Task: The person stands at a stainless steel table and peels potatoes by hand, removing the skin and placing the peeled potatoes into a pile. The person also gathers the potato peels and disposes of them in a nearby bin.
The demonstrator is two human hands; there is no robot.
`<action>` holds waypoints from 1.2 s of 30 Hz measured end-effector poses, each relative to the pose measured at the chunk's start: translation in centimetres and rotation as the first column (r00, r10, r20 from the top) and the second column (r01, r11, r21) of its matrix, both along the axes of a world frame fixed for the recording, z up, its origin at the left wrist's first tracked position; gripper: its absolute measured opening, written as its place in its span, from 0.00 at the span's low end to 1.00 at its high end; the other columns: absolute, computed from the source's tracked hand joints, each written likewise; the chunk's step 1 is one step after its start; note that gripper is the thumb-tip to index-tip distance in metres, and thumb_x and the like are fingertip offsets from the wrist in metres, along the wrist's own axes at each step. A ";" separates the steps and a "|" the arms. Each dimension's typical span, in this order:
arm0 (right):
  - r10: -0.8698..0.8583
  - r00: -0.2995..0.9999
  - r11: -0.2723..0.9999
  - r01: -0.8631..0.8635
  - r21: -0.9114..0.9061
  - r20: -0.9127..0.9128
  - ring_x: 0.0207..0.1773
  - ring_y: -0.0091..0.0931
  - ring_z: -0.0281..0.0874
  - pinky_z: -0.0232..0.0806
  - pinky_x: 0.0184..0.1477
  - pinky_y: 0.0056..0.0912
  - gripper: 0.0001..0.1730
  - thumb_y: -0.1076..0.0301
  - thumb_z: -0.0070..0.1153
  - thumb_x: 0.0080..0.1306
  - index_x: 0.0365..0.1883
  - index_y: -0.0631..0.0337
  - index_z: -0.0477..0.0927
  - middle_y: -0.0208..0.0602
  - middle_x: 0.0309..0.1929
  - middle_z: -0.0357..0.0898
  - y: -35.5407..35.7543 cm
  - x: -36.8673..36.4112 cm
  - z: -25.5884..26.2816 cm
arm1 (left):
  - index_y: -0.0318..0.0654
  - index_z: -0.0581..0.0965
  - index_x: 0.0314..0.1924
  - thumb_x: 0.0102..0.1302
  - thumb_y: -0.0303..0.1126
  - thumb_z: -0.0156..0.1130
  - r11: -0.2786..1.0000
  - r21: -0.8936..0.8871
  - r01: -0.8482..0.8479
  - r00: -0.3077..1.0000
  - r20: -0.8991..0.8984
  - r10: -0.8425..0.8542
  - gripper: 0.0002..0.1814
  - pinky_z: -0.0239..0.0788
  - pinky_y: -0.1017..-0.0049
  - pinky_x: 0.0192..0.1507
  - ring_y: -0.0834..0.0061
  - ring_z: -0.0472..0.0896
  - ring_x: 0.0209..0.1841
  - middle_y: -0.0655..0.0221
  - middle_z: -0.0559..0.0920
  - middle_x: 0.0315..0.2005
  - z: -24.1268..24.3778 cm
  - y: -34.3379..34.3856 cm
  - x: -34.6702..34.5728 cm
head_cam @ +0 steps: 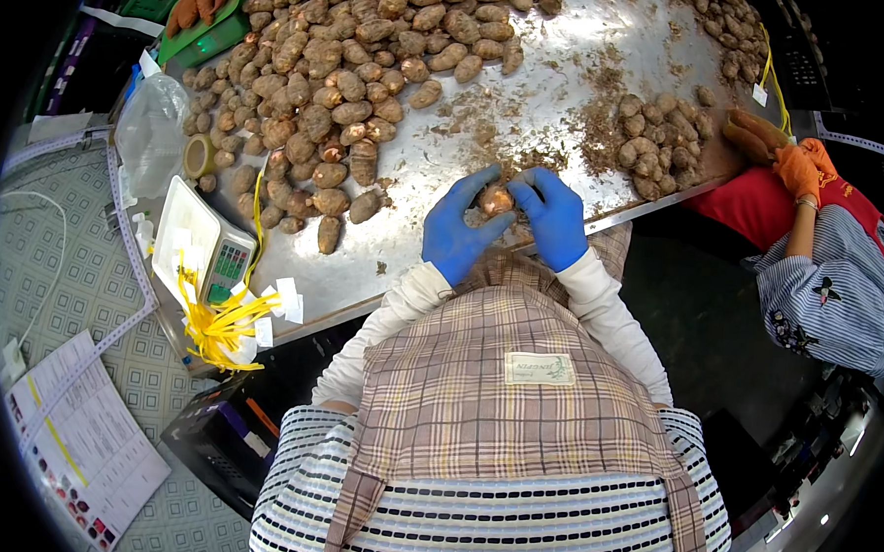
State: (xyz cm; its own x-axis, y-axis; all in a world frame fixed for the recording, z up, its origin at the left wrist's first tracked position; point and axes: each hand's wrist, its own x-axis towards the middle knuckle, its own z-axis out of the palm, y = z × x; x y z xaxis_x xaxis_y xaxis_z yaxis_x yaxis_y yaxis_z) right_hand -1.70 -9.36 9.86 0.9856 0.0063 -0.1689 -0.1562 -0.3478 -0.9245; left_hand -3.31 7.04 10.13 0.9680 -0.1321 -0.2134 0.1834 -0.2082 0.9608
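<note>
Both my hands wear blue gloves and meet over the near edge of a metal table [417, 156]. My left hand [463, 225] curls around a small brown taro corm [495, 200], its thumb and fingers at either side of it. My right hand [552, 216] has its fingertips against the corm's right side. The corm shows a pale pinkish cut end. Brown peelings and dirt [543, 160] lie just beyond my hands. A large heap of taro corms [324, 86] spreads to the left and far side. A smaller pile [662, 141] lies to the right.
At left stand a digital scale [228, 263], yellow tagged ties [221, 333], a tape roll [199, 156], a plastic bag [152, 134] and a green crate [208, 40]. A co-worker's orange-gloved hands [802, 169] are at right, by larger tubers [755, 134]. Another heap [726, 33] lies far right.
</note>
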 end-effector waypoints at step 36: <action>0.258 0.940 0.952 -0.207 -0.227 0.224 0.33 0.26 0.76 0.69 0.39 0.28 0.10 0.71 0.66 0.58 0.38 0.61 0.84 0.34 0.28 0.77 0.4 0.4 0.3 | 0.44 0.67 0.69 0.50 0.34 0.70 0.950 0.293 0.112 0.984 0.098 -0.147 0.43 0.66 0.65 0.59 0.61 0.75 0.53 0.61 0.81 0.51 -0.3 0.3 0.4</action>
